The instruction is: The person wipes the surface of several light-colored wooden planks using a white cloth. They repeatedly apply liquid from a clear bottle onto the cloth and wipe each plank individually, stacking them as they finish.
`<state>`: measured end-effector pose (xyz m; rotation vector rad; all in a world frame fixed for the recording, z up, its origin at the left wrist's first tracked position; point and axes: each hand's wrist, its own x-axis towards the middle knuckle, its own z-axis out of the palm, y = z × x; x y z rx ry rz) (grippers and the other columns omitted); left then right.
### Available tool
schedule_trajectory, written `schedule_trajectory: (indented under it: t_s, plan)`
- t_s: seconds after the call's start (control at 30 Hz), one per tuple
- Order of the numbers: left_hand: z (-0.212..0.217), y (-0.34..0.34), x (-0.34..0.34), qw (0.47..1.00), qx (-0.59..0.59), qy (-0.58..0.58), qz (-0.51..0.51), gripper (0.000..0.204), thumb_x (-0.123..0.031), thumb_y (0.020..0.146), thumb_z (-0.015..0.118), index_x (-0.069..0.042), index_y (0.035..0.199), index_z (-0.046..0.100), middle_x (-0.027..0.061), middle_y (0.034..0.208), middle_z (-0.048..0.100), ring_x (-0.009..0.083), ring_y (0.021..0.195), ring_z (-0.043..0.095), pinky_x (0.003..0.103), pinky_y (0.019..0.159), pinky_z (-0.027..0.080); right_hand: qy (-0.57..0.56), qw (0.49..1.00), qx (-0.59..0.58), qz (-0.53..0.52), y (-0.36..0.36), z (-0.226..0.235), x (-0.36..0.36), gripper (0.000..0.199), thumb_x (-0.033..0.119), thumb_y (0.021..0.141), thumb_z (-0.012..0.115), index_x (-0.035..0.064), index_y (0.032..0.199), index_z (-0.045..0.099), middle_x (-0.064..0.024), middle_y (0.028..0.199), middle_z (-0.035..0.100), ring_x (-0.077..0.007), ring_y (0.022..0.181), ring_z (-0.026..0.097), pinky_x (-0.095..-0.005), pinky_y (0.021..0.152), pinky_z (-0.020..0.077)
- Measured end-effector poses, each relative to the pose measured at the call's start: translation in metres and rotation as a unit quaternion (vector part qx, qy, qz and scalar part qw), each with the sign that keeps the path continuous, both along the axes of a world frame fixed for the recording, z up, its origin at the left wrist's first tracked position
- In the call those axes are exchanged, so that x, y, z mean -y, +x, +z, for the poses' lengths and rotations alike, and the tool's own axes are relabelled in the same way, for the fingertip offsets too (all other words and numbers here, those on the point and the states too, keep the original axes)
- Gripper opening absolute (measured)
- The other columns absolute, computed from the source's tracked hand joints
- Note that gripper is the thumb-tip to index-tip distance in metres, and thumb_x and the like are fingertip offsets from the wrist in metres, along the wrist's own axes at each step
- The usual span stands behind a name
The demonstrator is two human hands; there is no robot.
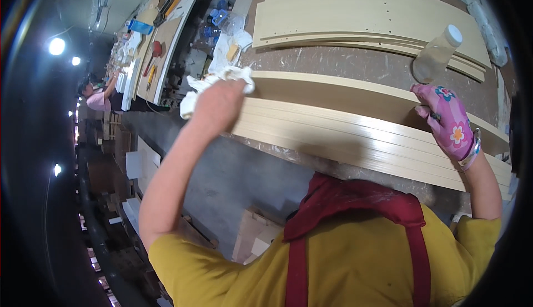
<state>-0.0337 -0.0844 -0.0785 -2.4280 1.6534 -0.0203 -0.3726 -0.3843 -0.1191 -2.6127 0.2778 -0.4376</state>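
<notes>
Workbench: the brown, scuffed top (pixel 344 63) runs from left to right beyond the person, boards covering much of it.
Side table: to the far left, another table (pixel 168 35) carries tools and scraps; a co-worker in pink (pixel 100 100) is beyond its left side.
Far stack: cream boards (pixel 355 13) lie flat on the far part of the bench, the top one dotted with small dark holes.
Near row: long cream boards (pixel 344 135) lie close together along the near side, their narrow faces showing as parallel strips.
Raised board: one long board (pixel 344 96) stands on edge just beyond the near row, its shaded broad face toward the person; its left end is at the cloth, its right part at the glove.
Right hand: in a pink flowered glove (pixel 447 124), half closed, fingers over the raised board's upper edge and thumb on the near side, holding it between them.
Left hand: bare (pixel 219 104), curled closed on the cloth at the board's left end; fingertips hidden.
Cloth: white, crumpled (pixel 190 102), bunched under and around the left fingers.
Bottle: cloudy, white-capped (pixel 434 60), just beyond the glove.
</notes>
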Motion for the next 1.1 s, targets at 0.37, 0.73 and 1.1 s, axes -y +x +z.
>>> schedule_trajectory:
  t_s: [0.37,0.73,1.1]
  plan:
    - [-0.012,-0.047,0.018,0.996,-0.049,-0.071,-0.017,0.02,-0.012,0.086,0.063,-0.004,0.102,0.054,0.0167,0.088,0.062,0.0374,0.086,0.06,0.049,0.074,0.049,0.017,1.0,0.004,0.0,-0.001,-0.006,0.005,0.028,0.003,0.085,0.062,0.0033,0.113,0.06,-0.0156,0.093,0.066,-0.0367,0.086,0.062,-0.0449,0.078,0.048]
    - [0.022,0.055,-0.041,0.976,0.005,-0.105,0.19,0.023,-0.025,0.095,0.054,-0.003,0.096,0.059,0.0229,0.083,0.065,0.0421,0.081,0.062,0.051,0.07,0.048,0.001,1.0,0.007,0.013,-0.007,-0.005,0.003,0.032,0.0,0.082,0.062,0.0042,0.114,0.059,-0.0155,0.092,0.065,-0.0364,0.085,0.062,-0.0445,0.077,0.048]
    - [-0.015,-0.007,-0.012,0.993,-0.027,-0.11,0.018,0.022,-0.017,0.083,0.065,-0.007,0.102,0.061,0.0158,0.092,0.064,0.0367,0.089,0.06,0.048,0.077,0.049,-0.002,1.0,-0.008,-0.006,-0.004,-0.002,0.0,0.027,0.002,0.084,0.063,0.0022,0.111,0.06,-0.017,0.094,0.065,-0.0381,0.088,0.062,-0.0442,0.077,0.0475]
